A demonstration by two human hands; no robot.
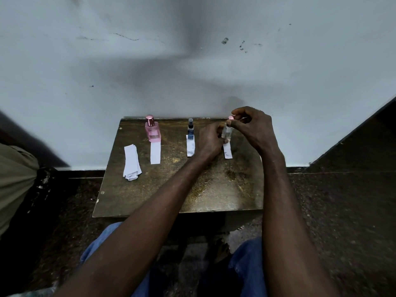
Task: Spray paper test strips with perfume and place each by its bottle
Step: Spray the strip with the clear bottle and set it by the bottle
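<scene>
At the left of the desk point(171, 189) a loose pile of spare strips point(131, 161) is laid. Next, the pink bottle point(152, 129) stands capped near the back edge, with a strip point(155, 152) set just in front of it, against its base. Further right the blue bottle point(190, 128) is seen with its own strip point(190, 147); whether that strip runs under the base cannot be told.

The left hand point(209, 142) is wrapped round the clear bottle point(227, 131), fingers curled on the glass. The bottle is held at the back right of the desk, over the top end of a third strip point(227, 152). The small pink cap point(231, 117) is pinched between thumb and forefinger of the right hand point(255, 127), directly above the bottle's neck.

This is judged to be the cap step on the last bottle. The bottle is best steadied upright and low, and the cap moved straight along the neck's axis. The strip beneath should not be dragged, nor the nearby blue bottle knocked.
</scene>
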